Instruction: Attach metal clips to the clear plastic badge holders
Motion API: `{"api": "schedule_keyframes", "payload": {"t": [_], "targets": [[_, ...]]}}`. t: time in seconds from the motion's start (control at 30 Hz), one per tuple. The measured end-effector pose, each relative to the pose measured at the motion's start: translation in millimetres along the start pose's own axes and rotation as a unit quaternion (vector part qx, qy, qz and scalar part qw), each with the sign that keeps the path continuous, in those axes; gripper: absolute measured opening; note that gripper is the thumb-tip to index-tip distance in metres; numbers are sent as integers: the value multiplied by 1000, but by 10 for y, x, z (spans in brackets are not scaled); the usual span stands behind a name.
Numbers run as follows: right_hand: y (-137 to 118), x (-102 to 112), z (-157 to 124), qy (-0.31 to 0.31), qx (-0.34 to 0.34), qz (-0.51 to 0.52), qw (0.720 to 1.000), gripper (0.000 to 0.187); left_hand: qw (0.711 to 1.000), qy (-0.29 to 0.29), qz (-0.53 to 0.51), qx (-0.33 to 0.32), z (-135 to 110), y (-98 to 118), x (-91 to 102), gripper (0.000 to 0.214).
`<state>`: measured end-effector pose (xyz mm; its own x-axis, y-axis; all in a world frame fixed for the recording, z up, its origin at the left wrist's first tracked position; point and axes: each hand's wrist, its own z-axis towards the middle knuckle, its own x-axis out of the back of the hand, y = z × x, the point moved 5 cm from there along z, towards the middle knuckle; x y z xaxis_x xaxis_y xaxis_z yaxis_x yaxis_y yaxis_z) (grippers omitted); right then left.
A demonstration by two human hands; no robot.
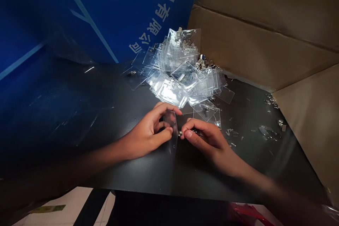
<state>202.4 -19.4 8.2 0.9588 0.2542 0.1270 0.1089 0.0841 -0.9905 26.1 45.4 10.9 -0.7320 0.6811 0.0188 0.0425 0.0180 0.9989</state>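
Note:
My left hand [152,132] is closed on a clear plastic badge holder [172,137], which stands on edge with its punched side toward the right. Thumb and fingers grip its near and far faces. Just right of it, my right hand [205,136] pinches a small badge clip with a round metal snap [180,134] showing at the fingertips. The snap is very close to the holder's edge; I cannot tell whether they touch. Most of the clip is hidden by the fingers. Beyond both hands lies a heap of clear badge holders [172,93], some with metal clips on them.
Loose clear straps [230,133] and metal clips [267,132] lie on the dark table [127,180] to the right. Brown cardboard [265,42] walls the right and back. A blue panel [106,7] with white characters stands at the back left.

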Motion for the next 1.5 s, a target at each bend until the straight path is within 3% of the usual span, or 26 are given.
{"api": "schedule_keyframes", "payload": {"t": [0.37, 0.5, 0.6, 0.77, 0.9, 1.1, 1.23, 1.5], "targets": [[-12, -33, 16, -1, 4, 17, 1000, 16, 1000, -30, 1, -4, -19, -36, -24, 34], [80, -37, 14, 28, -33, 6, 999, 11, 999, -40, 2, -15, -37, -12, -49, 32], [161, -10, -11, 51, -78, -10, 996, 17, 999, -35, 8, -19, -32, -14, -26, 35], [179, -13, -29, 32, -119, -19, 992, 30, 998, -58, -37, -16, 6, -50, 10, 39], [64, -49, -25, 4, -93, 36, 995, 20, 993, -64, -98, -21, 38, -57, 51, 39], [-41, -49, -36, -15, -36, 11, 999, 10, 986, -86, -134, -54, 58, -60, 88, 46], [-42, -44, -43, 0, 1, -22, 1000, 10, 993, -90, -54, -61, 56, -41, 82, 38], [-76, -38, -57, 15, 52, -69, 996, 10, 993, -2, 77, -92, 45, 42, 86, 35]]}}
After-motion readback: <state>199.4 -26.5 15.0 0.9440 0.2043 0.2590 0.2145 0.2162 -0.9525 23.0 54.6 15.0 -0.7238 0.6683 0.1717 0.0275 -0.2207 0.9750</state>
